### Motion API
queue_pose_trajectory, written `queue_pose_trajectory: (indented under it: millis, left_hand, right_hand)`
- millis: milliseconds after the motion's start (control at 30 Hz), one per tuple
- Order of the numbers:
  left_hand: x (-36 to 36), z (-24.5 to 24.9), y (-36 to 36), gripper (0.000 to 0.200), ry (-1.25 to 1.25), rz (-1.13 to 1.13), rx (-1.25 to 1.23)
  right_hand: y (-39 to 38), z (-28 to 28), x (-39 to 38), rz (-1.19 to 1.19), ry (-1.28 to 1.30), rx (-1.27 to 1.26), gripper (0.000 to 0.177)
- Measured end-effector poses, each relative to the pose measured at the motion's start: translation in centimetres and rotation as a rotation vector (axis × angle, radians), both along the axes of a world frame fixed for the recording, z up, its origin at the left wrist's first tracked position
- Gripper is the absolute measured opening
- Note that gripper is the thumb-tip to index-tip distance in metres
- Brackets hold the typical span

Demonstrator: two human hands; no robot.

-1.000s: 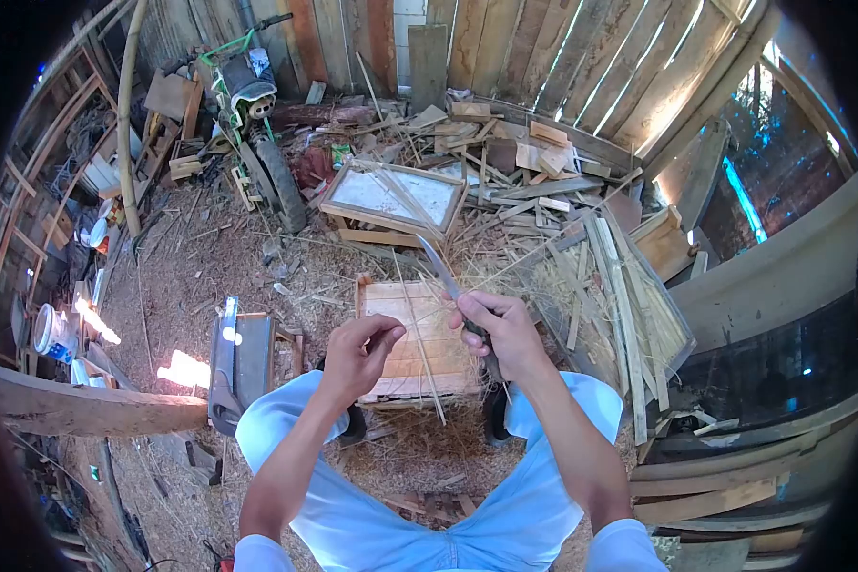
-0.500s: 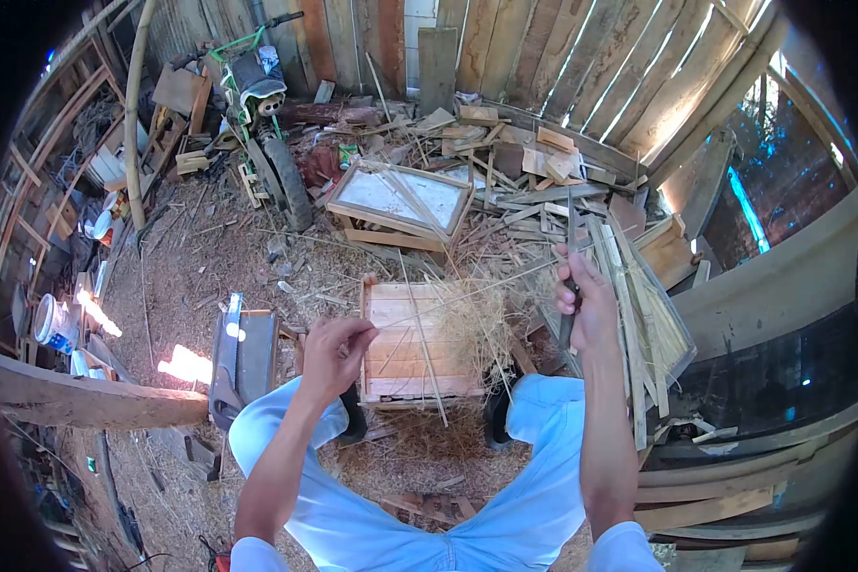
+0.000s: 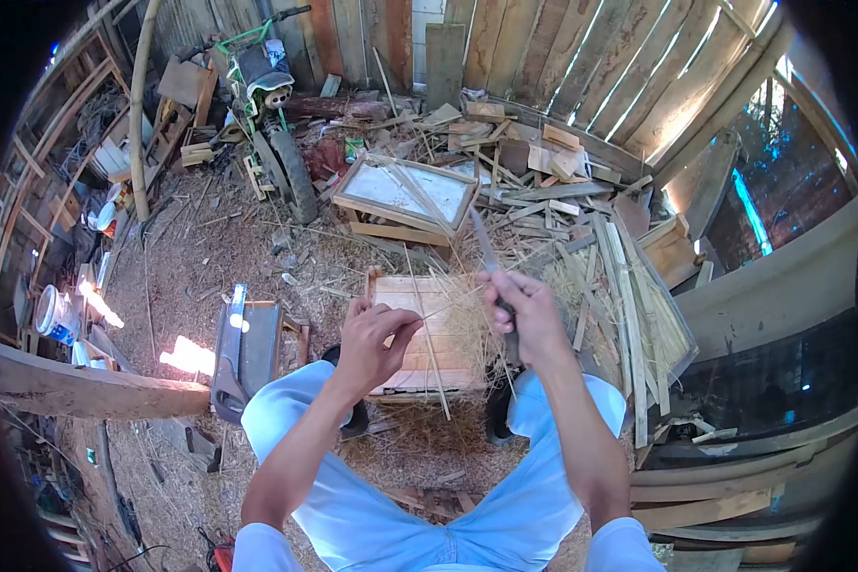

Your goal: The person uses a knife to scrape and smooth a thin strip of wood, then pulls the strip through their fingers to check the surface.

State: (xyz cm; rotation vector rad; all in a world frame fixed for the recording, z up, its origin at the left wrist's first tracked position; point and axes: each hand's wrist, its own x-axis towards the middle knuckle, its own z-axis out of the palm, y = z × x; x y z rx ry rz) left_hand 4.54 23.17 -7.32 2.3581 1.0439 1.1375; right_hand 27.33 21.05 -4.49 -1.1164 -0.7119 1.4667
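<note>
My left hand [image 3: 377,345] is closed in a pinch on one end of a thin pale strip [image 3: 438,311], which looks like split wood or bamboo. Wrapped round the dark handle of a knife [image 3: 484,240] is my right hand [image 3: 532,319], with the blade pointing up and away from me. The strip runs across to the right hand's fingers; how it meets the knife is too small to tell. Both hands are over a low wooden bench [image 3: 415,372] between my knees. Fine curled shavings [image 3: 462,319] and a longer thin stick [image 3: 436,372] lie on it.
A handsaw [image 3: 227,367] rests on a dark box at the left. Ahead stand a framed white panel [image 3: 391,188] and a motorbike [image 3: 281,162]. Wood scraps [image 3: 534,195] are heaped at the back, and long slats [image 3: 629,315] lie at the right.
My right hand has moved left and slightly down with the knife, closer to my left hand. The left hand has shifted a little right, still pinching the strip. The view has shifted slightly.
</note>
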Motion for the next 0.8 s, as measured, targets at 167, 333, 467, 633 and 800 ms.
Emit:
queue_pose_trajectory:
  millis: [167, 333, 467, 633, 800]
  left_hand:
    - [-1.4, 0.3, -0.3, 0.005, 0.056, 0.020, -0.018]
    - [-1.8, -0.3, -0.2, 0.008, 0.105, -0.007, 0.003]
    - [-1.0, -2.0, -0.4, 0.007, 0.089, -0.074, -0.155]
    - [0.0, -0.9, -0.7, 0.009, -0.034, -0.154, -0.376]
    - [0.5, -1.1, -0.7, 0.009, 0.000, -0.169, -0.301]
  right_hand:
    - [0.1, 0.5, 3.7, -0.083, 0.070, 0.037, 0.026]
    - [-0.4, 1.0, 4.4, -0.113, 0.055, 0.064, 0.028]
    - [-0.3, 0.8, 3.5, -0.053, -0.006, 0.051, 0.029]
    - [-0.5, 0.8, 2.0, -0.005, -0.102, 0.032, 0.027]
    - [-1.3, -1.4, -2.0, 0.242, -0.225, -0.024, 0.027]
